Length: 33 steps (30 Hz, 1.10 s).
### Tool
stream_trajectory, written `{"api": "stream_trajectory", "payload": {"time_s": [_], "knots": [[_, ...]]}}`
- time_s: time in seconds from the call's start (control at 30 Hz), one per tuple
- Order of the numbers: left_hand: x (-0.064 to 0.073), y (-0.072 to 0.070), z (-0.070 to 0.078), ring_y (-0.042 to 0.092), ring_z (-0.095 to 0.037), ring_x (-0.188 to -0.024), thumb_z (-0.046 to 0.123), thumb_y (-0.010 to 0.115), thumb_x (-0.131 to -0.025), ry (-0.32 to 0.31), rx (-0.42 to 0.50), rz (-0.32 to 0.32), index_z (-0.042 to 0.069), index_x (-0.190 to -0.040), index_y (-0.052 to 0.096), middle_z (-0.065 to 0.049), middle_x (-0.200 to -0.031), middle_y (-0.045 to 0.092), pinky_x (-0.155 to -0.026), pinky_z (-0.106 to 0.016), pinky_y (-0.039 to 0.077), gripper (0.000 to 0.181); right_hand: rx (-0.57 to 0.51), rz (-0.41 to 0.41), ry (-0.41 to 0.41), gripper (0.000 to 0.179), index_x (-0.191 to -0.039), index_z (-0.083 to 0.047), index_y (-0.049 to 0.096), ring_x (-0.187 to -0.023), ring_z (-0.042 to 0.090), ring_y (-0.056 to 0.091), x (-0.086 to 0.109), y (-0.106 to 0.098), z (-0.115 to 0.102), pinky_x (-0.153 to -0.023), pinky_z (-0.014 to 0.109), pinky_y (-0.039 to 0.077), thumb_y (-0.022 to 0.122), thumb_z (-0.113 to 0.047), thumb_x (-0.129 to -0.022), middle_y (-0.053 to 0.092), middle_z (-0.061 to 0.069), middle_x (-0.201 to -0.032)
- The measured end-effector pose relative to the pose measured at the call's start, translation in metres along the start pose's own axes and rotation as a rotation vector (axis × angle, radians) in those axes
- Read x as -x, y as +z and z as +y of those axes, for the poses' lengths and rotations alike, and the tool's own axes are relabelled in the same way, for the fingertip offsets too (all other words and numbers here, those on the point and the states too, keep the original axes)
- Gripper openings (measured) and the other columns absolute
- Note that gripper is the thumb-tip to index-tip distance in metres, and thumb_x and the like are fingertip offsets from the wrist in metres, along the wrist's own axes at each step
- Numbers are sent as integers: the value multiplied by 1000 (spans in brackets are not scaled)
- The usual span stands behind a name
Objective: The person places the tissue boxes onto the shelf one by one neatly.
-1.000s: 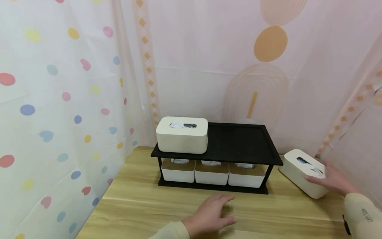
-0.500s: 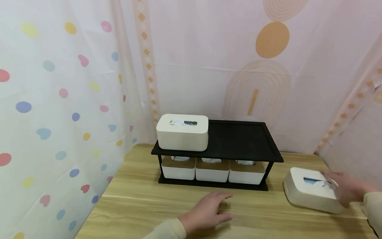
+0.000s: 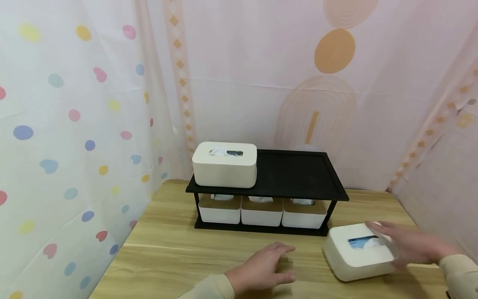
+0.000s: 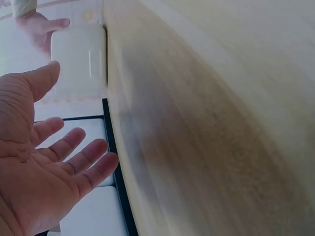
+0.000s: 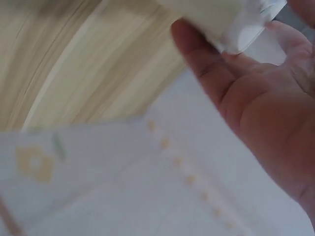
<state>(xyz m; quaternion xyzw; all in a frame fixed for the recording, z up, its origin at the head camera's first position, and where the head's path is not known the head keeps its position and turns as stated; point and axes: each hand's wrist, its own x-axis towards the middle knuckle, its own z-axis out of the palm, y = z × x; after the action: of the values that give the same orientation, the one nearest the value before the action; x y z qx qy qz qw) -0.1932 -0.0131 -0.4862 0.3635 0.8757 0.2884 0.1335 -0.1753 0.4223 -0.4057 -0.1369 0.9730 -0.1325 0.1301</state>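
Note:
My right hand (image 3: 414, 245) grips the right end of a cream tissue box (image 3: 347, 265), with tissue and a blue patch showing in its top slot. In the right wrist view, fingers (image 5: 209, 73) curl under a pale, blurred end of the box. Left of it, my left hand (image 3: 261, 268) hovers low over the wooden table, fingers spread and palm facing the box. Nothing is in that hand, as the left wrist view also shows. Another cream tissue box (image 3: 224, 174) stands on the left part of a black two-tier rack (image 3: 295, 176).
Three white boxes with brown lids, the middle one (image 3: 261, 218) among them, sit side by side on the rack's lower tier. The wooden table (image 3: 168, 253) extends in front. Patterned curtains (image 3: 254, 108) hang behind and at both sides.
My right hand has brought the cream tissue box from beside the rack's right end forward and left, turning it on the way. The left hand has hardly moved.

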Motion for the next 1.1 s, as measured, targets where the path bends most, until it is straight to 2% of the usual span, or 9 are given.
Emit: {"api": "stream_trajectory", "payload": {"time_s": [0.03, 0.13, 0.23, 0.33, 0.43, 0.6, 0.7, 0.8, 1.1], "knots": [[0, 0, 0, 53, -14, -147, 54, 74, -99, -15, 18, 1, 25, -163, 45, 4, -162, 52, -117, -38, 50, 76, -23, 9, -34, 118, -167, -8, 34, -135, 60, 52, -2, 3, -7, -95, 61, 53, 94, -21, -67, 38, 43, -160], [2, 0, -1, 54, -18, -146, 58, 76, -96, -61, 113, 29, 21, -167, 36, 0, -162, 53, -117, -40, 51, 90, -189, -31, -108, 113, -169, -1, 25, -122, 37, 67, -12, 15, -32, -92, 42, 57, 90, -35, -83, 47, 38, -157], [8, -2, -9, 67, -14, -118, 53, 81, -92, -88, 224, 109, 13, -169, 31, -2, -135, 69, -98, -31, 58, 100, -385, -92, -169, 109, -170, 1, 16, -107, 13, 71, -29, 30, -60, -85, 26, 57, 85, -35, -92, 47, 38, -157], [16, -10, -26, 63, -5, -86, 43, 85, -92, -103, 297, 202, 6, -168, 31, -2, -107, 72, -75, -22, 56, 101, -524, -118, -226, 108, -170, 2, 11, -103, 5, 72, -46, 45, -84, -83, 20, 57, 83, -31, -96, 48, 38, -156], [28, -22, -47, 65, -3, -86, 38, 83, -95, -122, 344, 251, 3, -166, 34, -10, -128, 73, -75, -21, 56, 93, -634, -126, -254, 108, -169, 6, 6, -107, 12, 74, -59, 60, -99, -85, 21, 59, 81, -27, -98, 48, 40, -155], [43, -39, -72, 73, -21, -107, 36, 73, -104, -131, 574, 175, 8, -168, 33, -25, -164, 47, -80, -31, 63, 81, -863, -163, -239, 106, -169, 5, 1, -122, 29, 72, -73, 83, -106, -90, 26, 62, 78, -20, -100, 35, 44, -161], [47, -43, -77, 72, -31, -119, 33, 72, -105, -147, 746, 134, 10, -170, 29, -30, -167, 39, -84, -40, 66, 81, -975, -163, -208, 105, -171, -2, 2, -128, 32, 69, -77, 92, -105, -91, 31, 63, 78, -18, -100, 28, 45, -164], [50, -45, -78, 71, -33, -122, 31, 75, -103, -174, 847, 132, 11, -170, 29, -31, -168, 36, -86, -45, 66, 83, -1039, -159, -202, 105, -171, -6, 3, -126, 29, 69, -79, 96, -106, -90, 35, 65, 78, -17, -99, 26, 45, -165], [50, -48, -79, 74, -30, -112, 27, 79, -100, -177, 904, 156, 11, -169, 32, -31, -166, 38, -86, -46, 66, 85, -1068, -134, -190, 106, -173, -12, 3, -129, 34, 67, -76, 99, -107, -90, 42, 65, 79, -17, -99, 27, 46, -164]]}}
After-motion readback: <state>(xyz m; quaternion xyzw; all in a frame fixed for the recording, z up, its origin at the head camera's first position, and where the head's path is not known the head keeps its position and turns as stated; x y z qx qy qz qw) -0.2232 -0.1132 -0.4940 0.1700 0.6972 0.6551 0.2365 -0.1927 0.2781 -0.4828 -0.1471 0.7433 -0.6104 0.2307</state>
